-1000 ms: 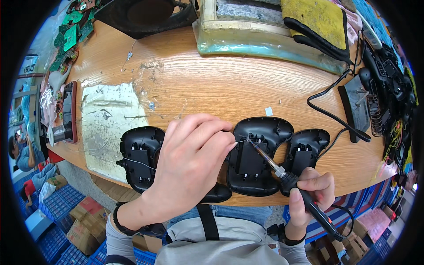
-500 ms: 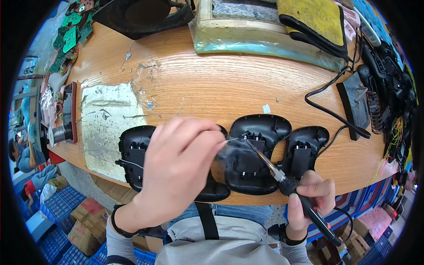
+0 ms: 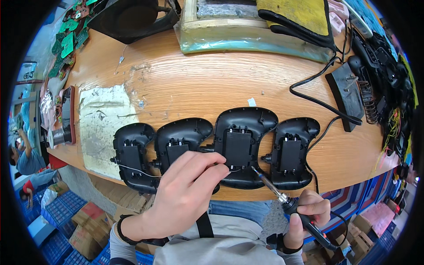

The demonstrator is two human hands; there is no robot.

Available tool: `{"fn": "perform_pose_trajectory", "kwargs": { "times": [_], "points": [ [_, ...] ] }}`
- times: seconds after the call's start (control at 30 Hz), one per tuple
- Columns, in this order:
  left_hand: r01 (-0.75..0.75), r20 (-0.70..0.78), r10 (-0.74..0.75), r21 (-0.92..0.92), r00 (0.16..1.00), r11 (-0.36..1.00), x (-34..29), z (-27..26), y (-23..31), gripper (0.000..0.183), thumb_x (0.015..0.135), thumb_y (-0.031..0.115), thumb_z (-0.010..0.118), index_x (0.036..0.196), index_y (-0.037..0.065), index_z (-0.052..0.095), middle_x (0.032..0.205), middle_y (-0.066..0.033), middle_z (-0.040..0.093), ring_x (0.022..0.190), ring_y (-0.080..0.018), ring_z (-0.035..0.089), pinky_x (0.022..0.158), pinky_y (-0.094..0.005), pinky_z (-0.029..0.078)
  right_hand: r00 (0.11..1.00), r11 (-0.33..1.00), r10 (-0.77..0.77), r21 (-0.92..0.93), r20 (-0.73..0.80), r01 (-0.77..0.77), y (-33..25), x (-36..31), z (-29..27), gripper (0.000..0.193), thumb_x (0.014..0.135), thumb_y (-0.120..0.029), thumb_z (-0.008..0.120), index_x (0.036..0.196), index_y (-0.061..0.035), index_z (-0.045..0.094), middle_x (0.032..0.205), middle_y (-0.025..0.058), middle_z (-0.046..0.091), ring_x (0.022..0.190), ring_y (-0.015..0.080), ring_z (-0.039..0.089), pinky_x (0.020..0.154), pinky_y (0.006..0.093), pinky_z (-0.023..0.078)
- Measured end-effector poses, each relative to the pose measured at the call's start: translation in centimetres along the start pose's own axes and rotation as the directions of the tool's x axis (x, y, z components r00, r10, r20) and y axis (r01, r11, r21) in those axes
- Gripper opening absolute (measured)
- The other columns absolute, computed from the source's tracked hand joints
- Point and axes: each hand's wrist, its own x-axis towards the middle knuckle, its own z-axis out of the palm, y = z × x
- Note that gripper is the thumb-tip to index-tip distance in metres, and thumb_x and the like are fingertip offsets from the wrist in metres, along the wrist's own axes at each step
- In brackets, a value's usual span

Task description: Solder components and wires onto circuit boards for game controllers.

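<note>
My left hand (image 3: pixel 183 192) pinches a thin solder wire (image 3: pixel 140 170) between thumb and fingers. The wire's end reaches the lower metal contacts of the largest black plastic controller shell (image 3: pixel 237 152). In my right hand (image 3: pixel 311 211) is a soldering iron (image 3: pixel 273 187) with a black handle, its tip just right of those contacts. Whether tip and wire touch, I cannot tell. Partly behind my left hand lies another black shell (image 3: pixel 183 132). Similar shells lie at the far left (image 3: pixel 131 152) and right (image 3: pixel 291 152) of the row, each with a rectangular box and metal contacts.
A solder spool (image 3: pixel 57 138) stands on the left beside a stained white sheet (image 3: pixel 104 128). The iron's stand (image 3: pixel 343 97) and black cord (image 3: pixel 304 92) lie right. At the back are a black fan-like housing (image 3: pixel 132 20), a plastic-wrapped frame (image 3: pixel 251 44) and a yellow glove (image 3: pixel 296 17).
Both the wire in my left hand and the iron tip have moved down from the large shell's upper contacts to its lower ones. The smoke seen earlier no longer shows.
</note>
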Motion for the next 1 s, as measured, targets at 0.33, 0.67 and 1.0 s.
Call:
{"fn": "perform_pose_trajectory", "kwargs": {
  "times": [0.33, 0.67, 1.0],
  "points": [
    [-0.008, 0.012, 0.006, 0.150, 1.000, 0.989, 0.20, 0.77, 0.03, 0.015, 0.063, 0.004, 0.069, 0.076, 0.005, 0.062, 0.095, -0.0025, 0.062, 0.087, -0.0221, 0.052, 0.071, -0.0323, 0.037, 0.997, 1.000, -0.004, 0.028, 0.077, 0.002, 0.64, -0.17, 0.17, 0.025, 0.061, -0.007, 0.069, 0.076, -0.0023, 0.050, 0.047, 0.0061, 0.049, 0.037, 0.0145, 0.042, 0.037, 0.0253, 0.028],
    [0.000, -0.001, 0.000, 0.144, 1.000, 0.990, 0.29, 0.94, -0.04, 0.015, 0.062, 0.003, 0.069, 0.076, 0.005, 0.062, 0.094, -0.0022, 0.062, 0.088, -0.0219, 0.052, 0.073, -0.0320, 0.036, 0.997, 0.999, -0.002, 0.033, 0.077, -0.001, 0.88, -0.25, 0.49, 0.024, 0.062, -0.008, 0.069, 0.075, -0.0027, 0.050, 0.048, 0.0063, 0.049, 0.037, 0.0146, 0.042, 0.037, 0.0252, 0.029],
    [0.000, 0.012, -0.002, 0.158, 1.000, 0.987, 0.26, 1.04, -0.11, 0.016, 0.061, 0.003, 0.070, 0.075, 0.006, 0.063, 0.094, -0.0020, 0.061, 0.088, -0.0215, 0.052, 0.073, -0.0321, 0.036, 0.996, 0.999, 0.005, 0.035, 0.088, -0.008, 0.84, -0.23, 0.58, 0.024, 0.063, -0.007, 0.069, 0.076, -0.0030, 0.050, 0.048, 0.0060, 0.049, 0.037, 0.0146, 0.042, 0.038, 0.0253, 0.030]
  ]
}}
